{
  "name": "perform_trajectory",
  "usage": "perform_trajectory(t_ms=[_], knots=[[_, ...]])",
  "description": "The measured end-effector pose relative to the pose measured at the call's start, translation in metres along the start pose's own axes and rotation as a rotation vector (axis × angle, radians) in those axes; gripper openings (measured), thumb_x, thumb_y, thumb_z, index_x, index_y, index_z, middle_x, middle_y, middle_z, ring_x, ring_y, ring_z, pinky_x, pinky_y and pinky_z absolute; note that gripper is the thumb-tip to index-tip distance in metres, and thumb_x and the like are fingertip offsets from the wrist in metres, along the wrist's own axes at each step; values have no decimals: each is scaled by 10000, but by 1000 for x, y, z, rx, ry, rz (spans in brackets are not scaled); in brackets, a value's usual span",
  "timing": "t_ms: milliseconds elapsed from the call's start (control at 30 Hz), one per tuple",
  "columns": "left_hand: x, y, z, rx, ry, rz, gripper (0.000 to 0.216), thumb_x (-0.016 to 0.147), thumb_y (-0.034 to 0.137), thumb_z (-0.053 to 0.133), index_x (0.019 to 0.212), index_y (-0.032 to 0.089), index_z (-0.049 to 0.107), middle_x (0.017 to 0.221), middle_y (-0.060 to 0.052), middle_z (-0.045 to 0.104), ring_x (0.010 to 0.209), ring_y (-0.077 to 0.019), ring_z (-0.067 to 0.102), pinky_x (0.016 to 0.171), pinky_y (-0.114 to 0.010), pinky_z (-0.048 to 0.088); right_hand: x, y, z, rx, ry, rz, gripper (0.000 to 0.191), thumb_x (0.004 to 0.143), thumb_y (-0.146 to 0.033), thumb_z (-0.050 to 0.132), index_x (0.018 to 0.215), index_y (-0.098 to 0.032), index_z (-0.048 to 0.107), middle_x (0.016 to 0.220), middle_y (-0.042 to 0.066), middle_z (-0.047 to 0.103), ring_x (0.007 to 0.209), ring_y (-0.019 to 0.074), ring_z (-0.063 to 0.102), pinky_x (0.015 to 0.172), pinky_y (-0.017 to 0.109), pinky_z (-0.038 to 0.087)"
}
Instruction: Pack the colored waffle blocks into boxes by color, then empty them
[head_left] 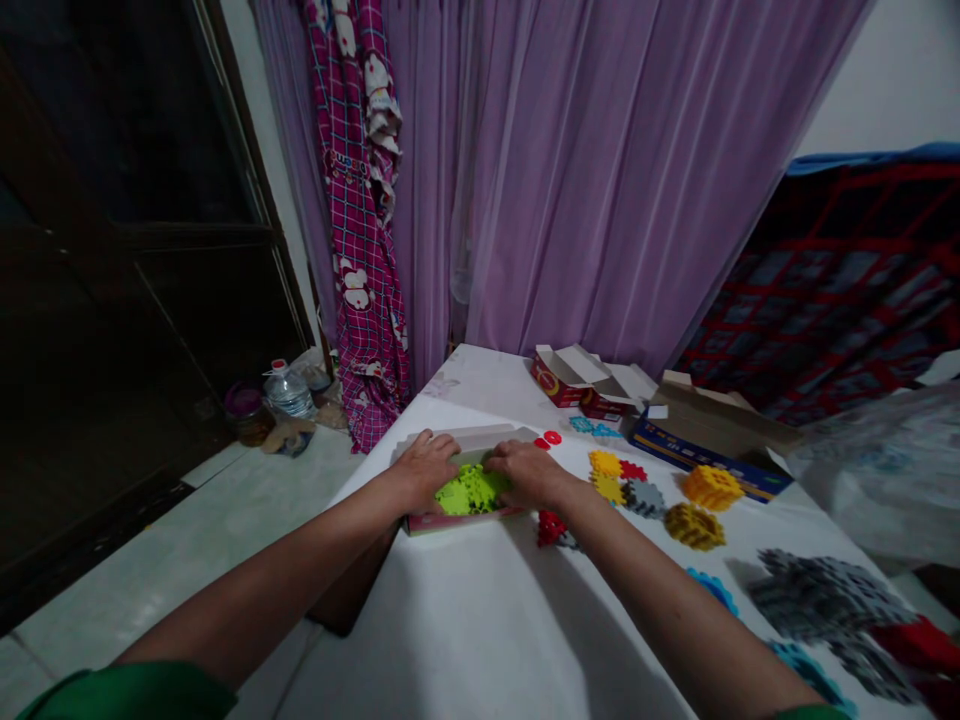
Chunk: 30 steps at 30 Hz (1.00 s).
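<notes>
A shallow open cardboard box (454, 522) with a pinkish side lies on the white table, holding bright green plastic gears (472, 490). At its left end is my left hand (424, 472), fingers curled over the rim beside the gears. My right hand (529, 474) grips the opposite end in a similar way, its fingertips near the gears and partly hidden. Behind the hands, the box's pale flap stands raised. Just right of my right hand lie small red rings (553, 438) and a red gear piece (551, 527), partly covered by my forearm.
Yellow gears (606, 463), grey gears (643, 497), orange-yellow gear stacks (712, 487) and a large grey gear pile (825, 595) spread across the right. Open red boxes (559, 383) and a blue box (705, 462) stand behind. Beyond the table's left edge, a water bottle (289, 390) sits on the floor.
</notes>
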<state>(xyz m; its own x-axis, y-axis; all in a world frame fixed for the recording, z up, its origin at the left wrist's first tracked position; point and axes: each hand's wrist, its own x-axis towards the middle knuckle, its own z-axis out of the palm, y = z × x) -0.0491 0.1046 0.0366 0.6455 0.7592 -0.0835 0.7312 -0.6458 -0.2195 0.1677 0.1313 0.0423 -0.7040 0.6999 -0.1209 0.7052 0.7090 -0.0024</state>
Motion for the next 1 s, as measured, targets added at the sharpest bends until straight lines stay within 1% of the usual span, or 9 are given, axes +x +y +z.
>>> perform_trajectory(t_ms=[133,267,367,500,600,733,900,1000], knots=[[0,2,-1,-11,44,-12,434,671,445,765,1006,186,668,1293,-123,554,1238,-308,422,1038,-473,257,6,-3,4,-66,14,12,379,735,-335,687,1090,-201,697,1075,116,666,1006,266,605,844,338,457],[-3,1,1,-55,86,-68,388,702,408,740,1007,185,656,1273,-127,565,1223,-307,437,1034,-476,244,10,-2,10,-82,51,49,339,768,-347,654,1060,-180,696,1067,125,662,1000,271,601,832,344,454],[-5,-1,6,-109,96,-84,454,699,429,749,1074,203,630,1287,-113,556,1227,-300,437,1036,-471,239,9,0,12,-55,50,64,336,786,-351,642,1073,-182,684,1089,119,657,1029,265,589,858,344,441],[-5,-4,12,-143,66,-68,606,635,492,800,1133,208,604,1324,-118,528,1263,-306,410,1031,-462,248,6,3,13,-16,63,65,413,756,-388,687,1116,-186,661,1109,115,649,1067,266,572,888,345,428],[-3,-3,13,-115,60,-62,620,623,500,809,1127,204,604,1330,-130,521,1266,-314,407,1032,-470,246,6,2,14,-35,49,58,447,722,-412,719,1098,-177,663,1104,120,646,1047,273,577,873,354,434],[0,0,10,-106,67,-82,555,652,492,789,1082,186,615,1302,-130,539,1246,-309,423,1033,-466,237,10,-1,14,-61,59,80,384,743,-384,699,1066,-178,669,1088,117,651,1021,265,588,849,346,441],[0,0,11,-132,106,-141,332,778,405,703,1036,214,621,1245,-90,592,1189,-274,474,1011,-466,240,11,0,13,-39,47,104,376,760,-388,685,1077,-187,667,1088,114,655,1026,260,590,855,337,437],[-2,-1,13,-165,118,-151,328,782,400,702,1042,217,620,1247,-84,596,1191,-268,478,1007,-463,237,9,2,14,-11,55,106,403,748,-404,693,1092,-197,665,1085,105,655,1030,261,589,850,336,439]])
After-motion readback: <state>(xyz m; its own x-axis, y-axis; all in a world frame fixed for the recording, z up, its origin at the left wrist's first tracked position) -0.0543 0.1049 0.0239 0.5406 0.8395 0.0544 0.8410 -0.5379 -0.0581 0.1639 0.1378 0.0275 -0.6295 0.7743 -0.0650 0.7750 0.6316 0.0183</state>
